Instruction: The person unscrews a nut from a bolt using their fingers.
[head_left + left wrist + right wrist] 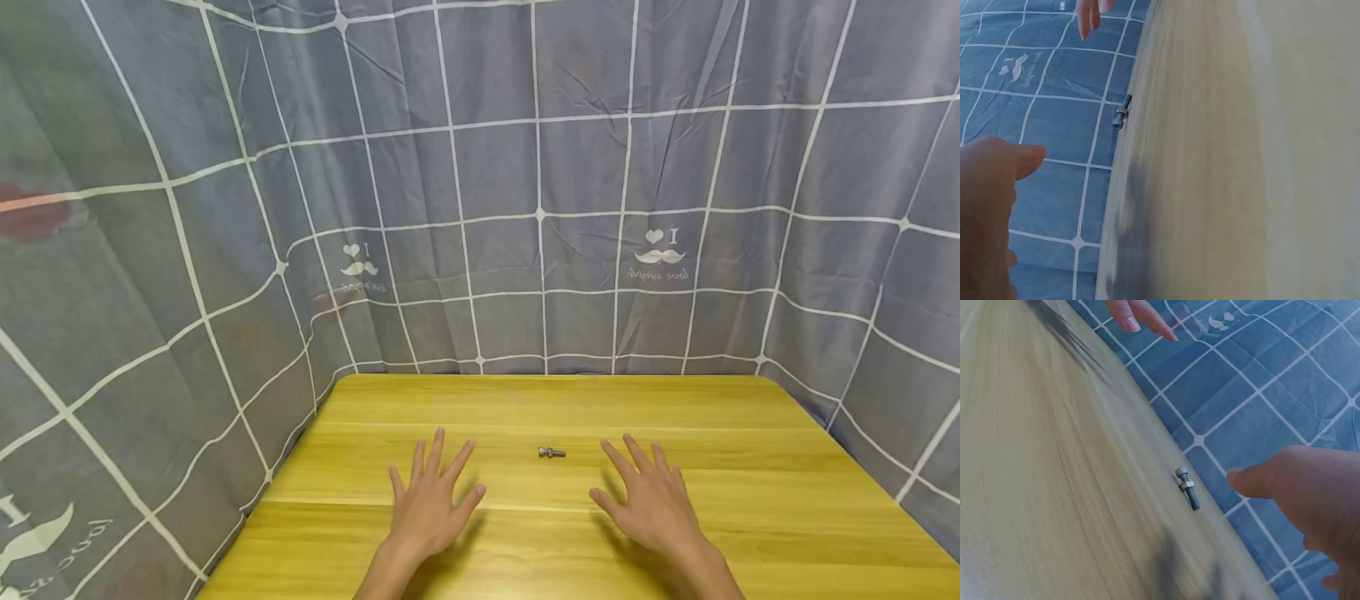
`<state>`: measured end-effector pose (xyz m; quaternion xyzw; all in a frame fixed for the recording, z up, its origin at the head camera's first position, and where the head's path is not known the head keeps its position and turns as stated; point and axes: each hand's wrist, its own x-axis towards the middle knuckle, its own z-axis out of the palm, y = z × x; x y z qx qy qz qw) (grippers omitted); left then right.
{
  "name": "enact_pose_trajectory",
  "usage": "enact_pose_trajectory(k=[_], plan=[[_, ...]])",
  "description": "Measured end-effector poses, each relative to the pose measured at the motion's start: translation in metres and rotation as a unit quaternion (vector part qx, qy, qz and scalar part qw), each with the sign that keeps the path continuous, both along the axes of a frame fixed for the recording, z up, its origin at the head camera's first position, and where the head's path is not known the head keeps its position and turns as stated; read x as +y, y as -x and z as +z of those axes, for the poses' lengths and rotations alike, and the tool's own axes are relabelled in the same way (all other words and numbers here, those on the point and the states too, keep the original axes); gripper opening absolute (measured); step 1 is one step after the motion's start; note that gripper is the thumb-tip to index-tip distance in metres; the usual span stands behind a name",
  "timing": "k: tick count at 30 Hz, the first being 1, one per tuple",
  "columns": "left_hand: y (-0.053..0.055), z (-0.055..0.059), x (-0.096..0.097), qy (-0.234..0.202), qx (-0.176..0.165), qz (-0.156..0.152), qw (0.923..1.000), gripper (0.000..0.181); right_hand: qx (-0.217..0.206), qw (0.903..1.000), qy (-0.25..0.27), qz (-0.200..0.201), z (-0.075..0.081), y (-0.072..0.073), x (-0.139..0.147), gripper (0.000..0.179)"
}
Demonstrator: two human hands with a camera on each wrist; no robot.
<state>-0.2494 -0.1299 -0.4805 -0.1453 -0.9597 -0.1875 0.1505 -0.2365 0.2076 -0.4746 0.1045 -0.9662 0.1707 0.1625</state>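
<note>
A small metal bolt (552, 452) with a nut on its shank lies on its side on the wooden table. In the head view it lies between the two hands and a little beyond them, its head to the left. My left hand (429, 508), fingers spread and straight, hovers over the table to the left of the bolt. On the other side, my right hand (651, 504) hovers likewise with spread fingers. Both hold nothing and stand apart from the bolt. The right wrist view shows the nut (1187, 484) around the middle of the bolt.
The yellow wood-grain table (555, 550) reaches back to a grey curtain (502, 175) with a white grid and printed moustaches. The curtain also hangs along the left and right sides. Shadows of the hands fall on the tabletop.
</note>
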Motion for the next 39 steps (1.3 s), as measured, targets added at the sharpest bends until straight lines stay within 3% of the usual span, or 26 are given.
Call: enact_pose_trajectory(k=[10,16,21,31,39], plan=[[0.021,0.006,0.015,-0.039,-0.005,-0.079,0.9961,0.063,0.001,0.9965,0.061,0.058,-0.001,0.027,-0.006,0.056],[0.037,0.007,0.036,-0.076,-0.029,-0.1,0.9917,0.061,-0.007,0.9896,0.121,0.077,-0.007,0.043,-0.02,0.047],[0.048,0.004,0.053,-0.119,-0.043,-0.089,0.9879,0.056,-0.006,0.9844,0.158,0.076,-0.017,0.052,-0.031,0.044],[0.07,-0.008,0.085,-0.212,-0.077,-0.07,0.9717,0.034,-0.026,0.9743,0.22,0.04,-0.033,0.069,-0.039,0.036],[0.074,-0.01,0.105,-0.226,-0.075,-0.006,0.9712,0.023,-0.043,0.9677,0.247,0.024,-0.036,0.077,-0.049,0.026]])
